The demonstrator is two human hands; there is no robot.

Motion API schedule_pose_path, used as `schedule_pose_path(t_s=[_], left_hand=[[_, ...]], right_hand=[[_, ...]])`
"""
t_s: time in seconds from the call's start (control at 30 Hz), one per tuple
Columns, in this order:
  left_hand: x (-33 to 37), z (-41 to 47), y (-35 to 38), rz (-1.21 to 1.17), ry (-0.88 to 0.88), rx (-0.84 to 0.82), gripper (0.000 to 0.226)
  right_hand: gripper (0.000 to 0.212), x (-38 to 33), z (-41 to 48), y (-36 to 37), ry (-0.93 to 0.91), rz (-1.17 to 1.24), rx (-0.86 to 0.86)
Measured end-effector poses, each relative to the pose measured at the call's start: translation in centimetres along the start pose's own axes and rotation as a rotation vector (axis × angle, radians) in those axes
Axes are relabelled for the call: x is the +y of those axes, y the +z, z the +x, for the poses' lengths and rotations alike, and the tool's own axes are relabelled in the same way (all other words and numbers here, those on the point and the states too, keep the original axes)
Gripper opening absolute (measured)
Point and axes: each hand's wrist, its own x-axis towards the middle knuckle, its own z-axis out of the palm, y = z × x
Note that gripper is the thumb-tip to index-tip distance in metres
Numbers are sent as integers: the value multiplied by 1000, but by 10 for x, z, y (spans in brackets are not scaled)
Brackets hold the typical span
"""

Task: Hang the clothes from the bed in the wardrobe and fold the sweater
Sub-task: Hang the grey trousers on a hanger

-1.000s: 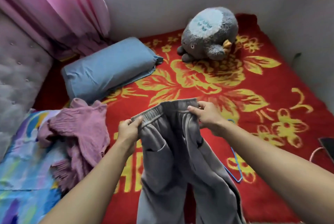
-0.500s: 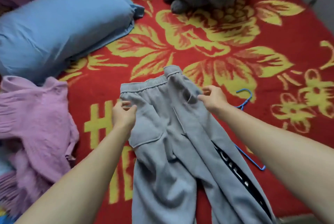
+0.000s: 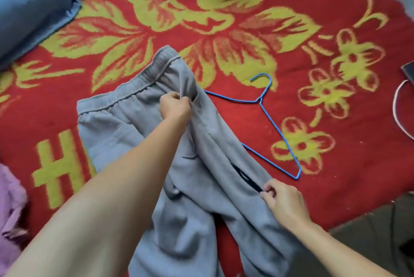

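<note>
The grey fleece sweatpants (image 3: 125, 124) lie flat on the red flowered blanket (image 3: 246, 48). The left hand (image 3: 175, 106) pinches cloth below the waistband, the right hand (image 3: 283, 203) pinches one leg, probably to straighten them for the blue wire hanger (image 3: 274, 129) just beside.

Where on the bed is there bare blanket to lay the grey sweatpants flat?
Bare blanket lies beyond the waistband, between the blue pillow and the right edge. Nearer, it is crowded: grey sweatpants overlap the blue wire hanger, and the pink sweater sits left.
</note>
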Motion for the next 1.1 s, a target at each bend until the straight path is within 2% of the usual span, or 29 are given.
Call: schedule_pose_path(t_s=[0.13,0.2,0.27,0.3,0.4,0.47,0.53,0.57,0.63,0.73,0.83,0.87,0.9,0.93,0.97,1.0,1.1], left_hand=[[11,-1,-32,-359,-129,10,23],[7,-3,-67,-475,-225,36,19],[-5,-4,-104,-560,-295,18,12],[-12,-4,-123,-586,-310,1,11],[-41,1,-173,-561,-332,2,27],[-62,5,-200,-516,-327,33,23],[-84,8,-216,-418,-322,69,13],[-95,7,-218,-362,-317,63,16],[-116,-6,-212,-191,-270,73,35],[-147,-56,-190,-74,-235,9,41],[-183,-110,-160,-152,-420,-141,56],[-194,-128,-151,-194,-474,-194,51],[-205,-146,-143,-236,-504,-242,37],[-211,-158,-137,-257,-524,-269,19],[-218,-168,-132,-264,-522,-278,10],[-224,-174,-130,-265,-507,-267,11],[-231,-177,-138,-280,-432,-206,3]], right_hand=[[16,-8,-14,-31,-97,241,117],[19,-26,-36,-46,-169,304,50],[14,-52,-67,-54,-268,304,-86],[14,-67,-84,-52,-337,264,-133],[21,-112,-123,-20,-530,134,-192],[16,-138,-140,16,-580,111,-253],[15,-153,-151,58,-560,87,-332],[19,-154,-154,77,-534,49,-371],[32,-144,-156,104,-478,-49,-399],[45,-102,-161,115,-336,-126,-238],[54,-48,-170,110,-193,-342,-135],[54,-32,-173,108,-137,-424,-122],[51,-16,-176,107,-75,-473,-115],[44,-5,-174,105,-23,-497,-109],[33,3,-174,104,12,-514,-102],[24,9,-174,104,30,-528,-98],[17,9,-186,108,8,-424,-96]])
